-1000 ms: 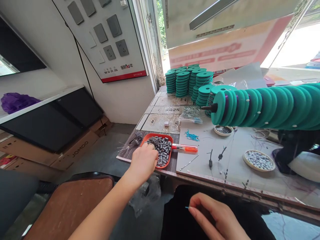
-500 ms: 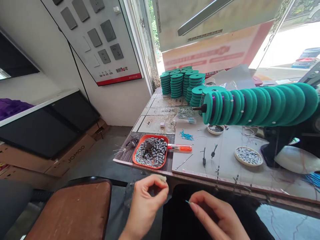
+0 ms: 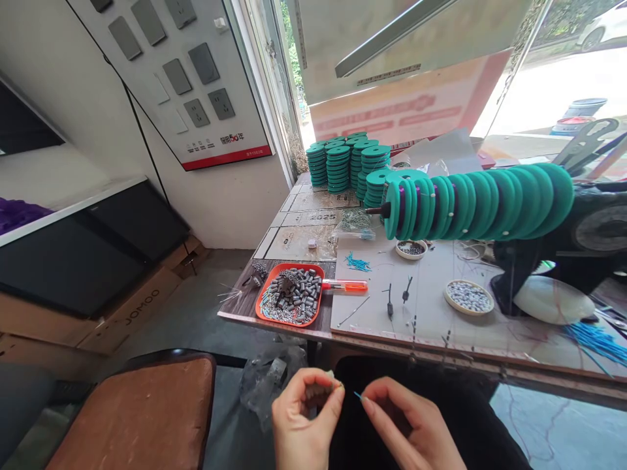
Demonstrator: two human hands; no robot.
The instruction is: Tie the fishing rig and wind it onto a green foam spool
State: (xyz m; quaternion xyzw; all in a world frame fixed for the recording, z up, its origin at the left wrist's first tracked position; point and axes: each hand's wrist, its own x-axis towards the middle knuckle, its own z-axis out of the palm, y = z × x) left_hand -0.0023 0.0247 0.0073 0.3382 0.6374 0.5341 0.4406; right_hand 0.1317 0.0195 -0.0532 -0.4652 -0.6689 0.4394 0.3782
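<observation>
Low in front of the table edge, my left hand is closed in a pinch. A pale, whitish bit shows at its fingertips; what the fingers hold is too small to make out. Just to the right, my right hand pinches a thin blue stick-like piece between thumb and forefinger. Its tip points at the left fingertips, a small gap apart. On the table above lie an orange tray of grey metal cylinders and small parts, a little pile of similar blue pieces, and two dark weights on short stems.
A row of green foam spools sits on a spindle at right, with stacked green spools behind. Round dishes of pale beads and dark beads stand on the board. An orange pen lies by the tray. A brown chair is at left.
My left hand has moved right, bringing its fingertips closer to the blue piece in my right hand. The right hand has shifted slightly left in view. The camera has turned a little right.
</observation>
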